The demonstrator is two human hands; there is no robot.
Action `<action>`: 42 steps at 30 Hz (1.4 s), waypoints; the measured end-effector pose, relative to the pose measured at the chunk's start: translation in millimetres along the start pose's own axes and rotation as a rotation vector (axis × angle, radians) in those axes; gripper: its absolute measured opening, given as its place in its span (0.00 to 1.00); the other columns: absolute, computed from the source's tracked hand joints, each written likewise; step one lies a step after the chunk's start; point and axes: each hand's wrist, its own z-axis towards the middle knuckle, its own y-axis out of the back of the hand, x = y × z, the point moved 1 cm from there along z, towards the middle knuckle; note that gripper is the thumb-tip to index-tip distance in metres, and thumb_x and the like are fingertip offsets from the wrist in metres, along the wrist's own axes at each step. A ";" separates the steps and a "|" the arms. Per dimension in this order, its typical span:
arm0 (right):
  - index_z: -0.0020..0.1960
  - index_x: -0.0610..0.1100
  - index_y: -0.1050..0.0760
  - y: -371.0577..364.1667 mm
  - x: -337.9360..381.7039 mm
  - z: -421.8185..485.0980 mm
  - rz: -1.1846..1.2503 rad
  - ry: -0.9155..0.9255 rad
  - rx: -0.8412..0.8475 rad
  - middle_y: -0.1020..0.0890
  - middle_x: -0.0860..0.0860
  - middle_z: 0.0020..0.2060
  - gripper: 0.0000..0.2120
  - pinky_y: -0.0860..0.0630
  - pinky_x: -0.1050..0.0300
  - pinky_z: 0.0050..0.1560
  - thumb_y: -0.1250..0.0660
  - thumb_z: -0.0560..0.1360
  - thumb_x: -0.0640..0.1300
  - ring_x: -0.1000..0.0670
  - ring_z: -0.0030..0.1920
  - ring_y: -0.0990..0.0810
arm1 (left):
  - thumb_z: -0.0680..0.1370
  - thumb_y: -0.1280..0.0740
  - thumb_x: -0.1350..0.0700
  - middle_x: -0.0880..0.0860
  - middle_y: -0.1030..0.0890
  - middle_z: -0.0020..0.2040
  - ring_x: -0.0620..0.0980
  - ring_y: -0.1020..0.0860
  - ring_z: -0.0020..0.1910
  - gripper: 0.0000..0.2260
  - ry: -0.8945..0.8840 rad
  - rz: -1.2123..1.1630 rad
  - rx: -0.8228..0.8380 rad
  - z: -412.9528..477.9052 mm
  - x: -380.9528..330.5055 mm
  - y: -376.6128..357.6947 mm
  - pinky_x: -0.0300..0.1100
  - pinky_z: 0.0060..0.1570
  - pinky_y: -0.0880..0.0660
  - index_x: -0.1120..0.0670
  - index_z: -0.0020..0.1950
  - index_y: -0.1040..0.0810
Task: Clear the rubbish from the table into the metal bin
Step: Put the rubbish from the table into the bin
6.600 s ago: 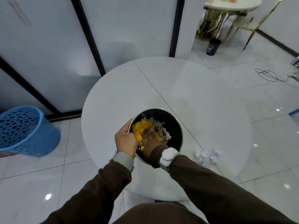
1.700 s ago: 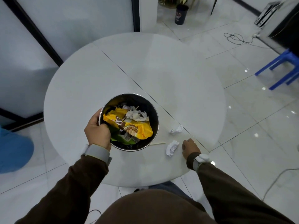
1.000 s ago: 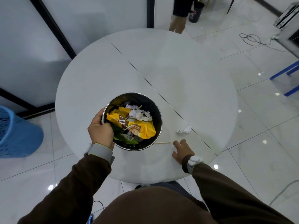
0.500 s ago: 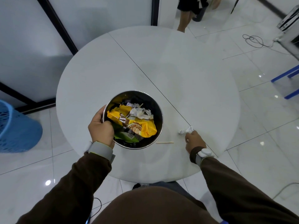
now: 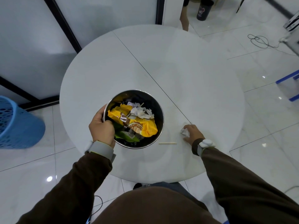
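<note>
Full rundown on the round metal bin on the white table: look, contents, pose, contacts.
The round metal bin looks like polished steel with a shiny rim and a dark inner wall. It stands upright on the round white table, near the person's edge. It holds a crumpled yellow snack wrapper, scrunched white paper and green packaging. The left hand grips its near-left rim, fingers hooked inside. A thin wooden stick lies just beside it, apart.

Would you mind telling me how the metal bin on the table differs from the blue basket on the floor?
The round shiny metal bin has solid walls; the blue plastic basket has perforated mesh walls. The bin stands on the white round table, gripped at its rim by the left hand; the basket stands untouched on the floor. Both are round and open-topped.
</note>
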 end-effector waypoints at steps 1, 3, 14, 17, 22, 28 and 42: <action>0.66 0.47 0.29 -0.6 0.0 1.1 -0.017 -0.002 0.021 0.28 0.44 0.63 0.25 0.28 0.53 0.60 0.26 0.71 0.41 0.41 0.61 0.25 | 0.73 0.43 0.77 0.49 0.16 0.58 0.47 0.19 0.58 0.32 0.003 0.000 -0.001 0.3 0.5 0.5 0.52 0.58 0.18 0.46 0.62 0.16; 0.67 0.45 0.28 -3.1 0.1 3.2 -0.027 -0.016 0.018 0.25 0.41 0.59 0.23 0.30 0.54 0.59 0.28 0.73 0.43 0.40 0.61 0.24 | 0.74 0.43 0.77 0.48 0.16 0.58 0.48 0.19 0.58 0.32 -0.003 0.005 0.003 0.9 1.1 1.1 0.52 0.58 0.18 0.45 0.61 0.16; 0.52 0.46 0.26 -9.0 16.6 -8.2 -0.042 -0.111 -0.013 0.21 0.44 0.45 0.10 0.28 0.56 0.48 0.33 0.73 0.48 0.41 0.52 0.22 | 0.74 0.43 0.77 0.50 0.16 0.59 0.50 0.19 0.59 0.31 -0.019 0.013 -0.001 2.4 0.0 3.5 0.53 0.59 0.19 0.47 0.62 0.17; 0.46 0.46 0.27 -4.5 24.5 -17.2 0.014 -0.096 -0.059 0.22 0.48 0.39 0.08 0.31 0.57 0.45 0.31 0.71 0.48 0.43 0.45 0.25 | 0.73 0.43 0.77 0.49 0.16 0.59 0.49 0.19 0.59 0.31 -0.018 -0.004 0.002 3.0 0.2 5.3 0.53 0.60 0.19 0.48 0.63 0.17; 0.38 0.41 0.28 10.6 40.9 -24.4 0.102 -0.075 -0.240 0.23 0.47 0.36 0.07 0.32 0.55 0.40 0.33 0.72 0.43 0.43 0.40 0.25 | 0.73 0.44 0.77 0.49 0.16 0.58 0.50 0.19 0.59 0.32 -0.011 -0.014 -0.007 3.4 1.8 7.1 0.52 0.59 0.19 0.47 0.62 0.16; 0.37 0.50 0.31 49.6 104.9 -46.8 0.417 0.086 -0.432 0.20 0.53 0.36 0.12 0.25 0.57 0.44 0.33 0.71 0.36 0.49 0.40 0.20 | 0.72 0.45 0.77 0.48 0.16 0.56 0.46 0.19 0.56 0.32 0.007 -0.034 -0.026 -0.8 -2.5 9.8 0.43 0.51 0.17 0.48 0.62 0.16; 0.69 0.49 0.28 82.6 273.1 -73.9 0.183 0.916 -0.214 0.23 0.54 0.64 0.25 0.28 0.54 0.64 0.29 0.76 0.56 0.53 0.64 0.27 | 0.71 0.45 0.77 0.46 0.15 0.52 0.42 0.18 0.51 0.32 0.086 -0.093 -0.021 -16.7 -10.5 8.9 0.38 0.43 0.18 0.47 0.58 0.15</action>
